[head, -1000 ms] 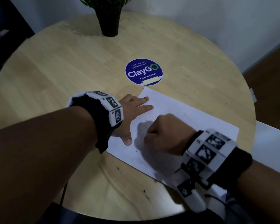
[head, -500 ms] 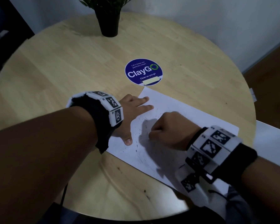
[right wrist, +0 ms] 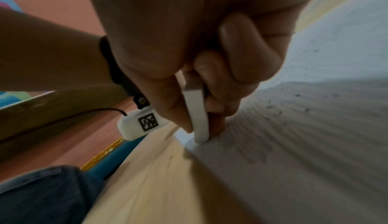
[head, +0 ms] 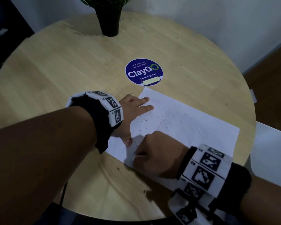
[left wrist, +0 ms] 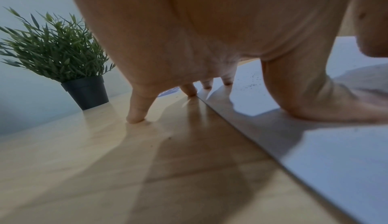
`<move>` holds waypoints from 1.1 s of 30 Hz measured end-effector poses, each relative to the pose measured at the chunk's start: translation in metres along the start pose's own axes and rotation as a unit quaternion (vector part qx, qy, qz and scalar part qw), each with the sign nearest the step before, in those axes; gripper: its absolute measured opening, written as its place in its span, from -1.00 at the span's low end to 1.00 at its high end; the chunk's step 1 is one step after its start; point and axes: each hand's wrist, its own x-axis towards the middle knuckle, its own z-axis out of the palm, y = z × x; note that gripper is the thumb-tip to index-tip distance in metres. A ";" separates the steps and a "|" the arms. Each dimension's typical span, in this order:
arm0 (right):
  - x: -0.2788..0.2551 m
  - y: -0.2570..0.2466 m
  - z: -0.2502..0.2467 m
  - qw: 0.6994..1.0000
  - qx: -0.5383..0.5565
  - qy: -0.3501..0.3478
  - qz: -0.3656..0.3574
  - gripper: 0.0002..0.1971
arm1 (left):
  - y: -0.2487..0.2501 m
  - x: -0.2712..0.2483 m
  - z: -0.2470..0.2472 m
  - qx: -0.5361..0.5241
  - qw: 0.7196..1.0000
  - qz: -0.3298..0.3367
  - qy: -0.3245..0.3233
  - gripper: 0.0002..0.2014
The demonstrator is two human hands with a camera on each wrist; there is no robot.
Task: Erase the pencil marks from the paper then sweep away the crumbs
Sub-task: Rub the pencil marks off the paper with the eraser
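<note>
Paper (head: 193, 125) is laid slantwise on the round wooden table (head: 55, 65), its far corner just short of a blue round sticker (head: 143, 72) marked "ClayGo". Faint grey pencil marks (head: 177, 116) are seen across the middle of the sheet, and dark eraser crumbs (head: 150, 118) are scattered over its left part; a few specks lie on the bare wood near the table's front edge.

The left hand (head: 133, 111) is spread and pressed down at the sheet's left edge. In the left wrist view, its thumb (left wrist: 315, 98) and two fingertips are planted on the paper, while the other fingers (left wrist: 138, 109) touch the wood just beside the edge. Nothing is held in it.

The right hand (head: 157, 153) is curled near the sheet's near edge. In the right wrist view a white eraser (right wrist: 198, 114) is seen pinched between thumb and fingers, held nearly upright, with its lower end touching the paper right at the sheet's edge. From the head view the eraser is almost wholly hidden under the hand.

The one container in view is a black plant pot (head: 109, 20) at the far side of the table, well apart from the sheet. Green leafy sprigs (left wrist: 54, 48) are held in it, rising well above its rim; what fills the pot below them cannot be told.

Bands with black-and-white markers are worn on both wrists.
</note>
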 end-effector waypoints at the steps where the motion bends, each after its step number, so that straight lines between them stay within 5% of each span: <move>1: 0.000 0.001 0.000 1.000 -0.001 0.000 0.000 -0.56 | 0.000 0.000 0.000 0.002 1.000 0.000 -0.002 0.22; 5: 0.020 0.024 -0.015 0.997 -0.004 0.037 0.060 -0.57 | -0.002 0.001 0.000 -0.003 1.000 0.005 -0.006 0.22; 10: 0.003 -0.003 0.010 1.000 0.006 -0.015 -0.008 -0.66 | -0.001 0.001 0.000 0.006 1.000 0.003 -0.003 0.22; 14: 0.021 0.028 -0.014 0.996 0.010 0.038 0.075 -0.57 | -0.003 0.003 0.001 0.002 1.000 0.003 -0.014 0.22; 21: 0.007 0.018 0.002 0.999 0.044 0.011 0.019 -0.55 | -0.011 0.001 0.008 -0.042 0.998 0.025 0.029 0.24; 24: 0.010 0.026 -0.002 0.998 0.049 0.011 0.026 -0.53 | -0.017 -0.008 0.013 -0.090 0.993 0.041 0.069 0.04; 27: 0.008 0.027 0.002 0.998 0.056 0.019 0.023 -0.55 | -0.027 -0.017 0.019 -0.062 0.996 0.054 0.042 -0.22; 33: 0.009 0.021 -0.001 0.999 0.013 -0.003 0.034 -0.55 | -0.036 -0.023 0.031 0.000 0.999 0.011 -0.051 0.11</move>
